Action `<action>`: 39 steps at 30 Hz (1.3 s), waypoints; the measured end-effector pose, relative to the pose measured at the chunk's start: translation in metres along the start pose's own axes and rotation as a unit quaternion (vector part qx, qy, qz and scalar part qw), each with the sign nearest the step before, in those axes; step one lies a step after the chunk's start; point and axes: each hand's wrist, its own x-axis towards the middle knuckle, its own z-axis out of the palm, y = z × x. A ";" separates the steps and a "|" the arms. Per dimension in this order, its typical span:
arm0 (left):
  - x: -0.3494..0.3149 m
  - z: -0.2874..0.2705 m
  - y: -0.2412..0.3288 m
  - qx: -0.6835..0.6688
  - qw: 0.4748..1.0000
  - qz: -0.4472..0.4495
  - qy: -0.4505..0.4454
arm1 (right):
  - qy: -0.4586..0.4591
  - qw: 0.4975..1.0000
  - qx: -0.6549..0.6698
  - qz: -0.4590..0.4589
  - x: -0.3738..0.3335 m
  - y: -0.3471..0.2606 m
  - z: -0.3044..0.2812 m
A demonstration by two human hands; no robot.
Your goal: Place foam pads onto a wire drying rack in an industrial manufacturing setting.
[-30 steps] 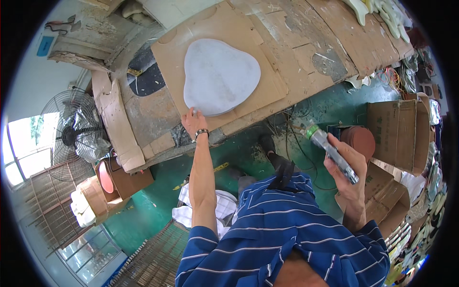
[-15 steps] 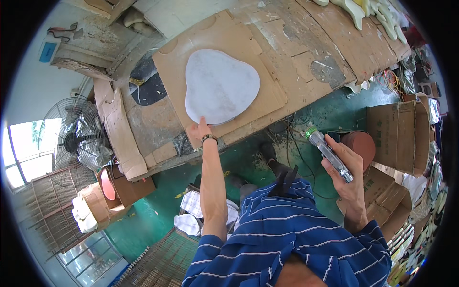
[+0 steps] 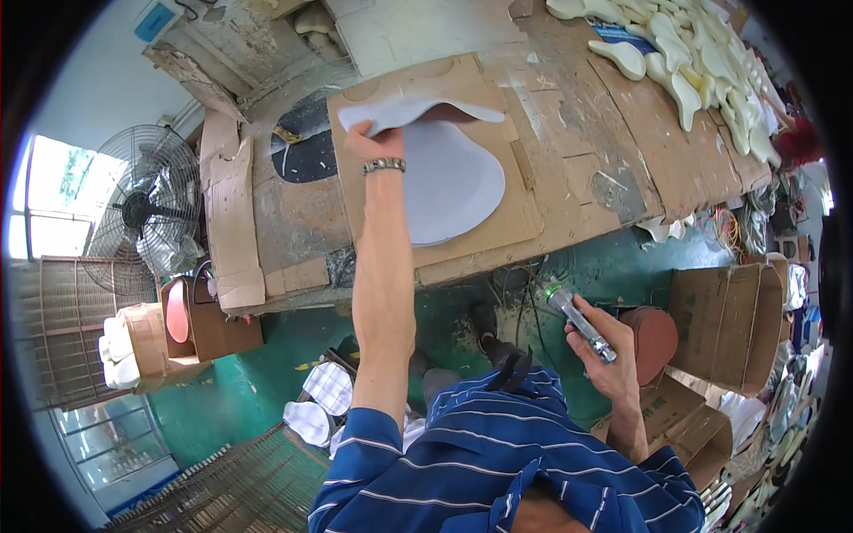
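Observation:
My left hand (image 3: 377,149), with a dark bracelet at the wrist, pinches the edge of a thin white sheet (image 3: 416,110). The sheet is raised and bent over, its brownish underside partly showing. Beneath it a rounded pale pad (image 3: 455,185) lies flat on a piece of brown cardboard (image 3: 524,209) on the workbench. Over the floor, off to the right, my right hand (image 3: 609,354) is wrapped round a silver cylindrical tool (image 3: 582,327) with a green end pointing up and left. What kind of tool it is I cannot tell.
Many pale curved foam pieces (image 3: 671,53) are heaped at the bench's far right. A wire-cage fan (image 3: 138,209) stands at left. Cardboard boxes (image 3: 724,315) and a reddish-brown round stack (image 3: 649,342) are at right. White pads (image 3: 329,391) lie low beside my left arm, and cables trail on the floor.
My left hand has moved from the pad's near edge toward the far side, peeling the white sheet up off the pad below. My right hand still holds the tool.

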 end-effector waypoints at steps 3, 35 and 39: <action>-0.008 0.045 0.039 -0.057 0.992 0.048 -0.103 | -0.012 1.000 -0.004 -0.013 -0.003 0.000 0.005; -0.543 -0.565 0.374 -0.366 0.675 0.525 0.366 | -0.551 0.737 -0.391 0.025 -0.093 -0.034 0.373; -0.555 -0.691 0.402 -0.357 0.628 0.591 0.358 | -0.568 0.693 -0.442 0.031 -0.121 0.005 0.447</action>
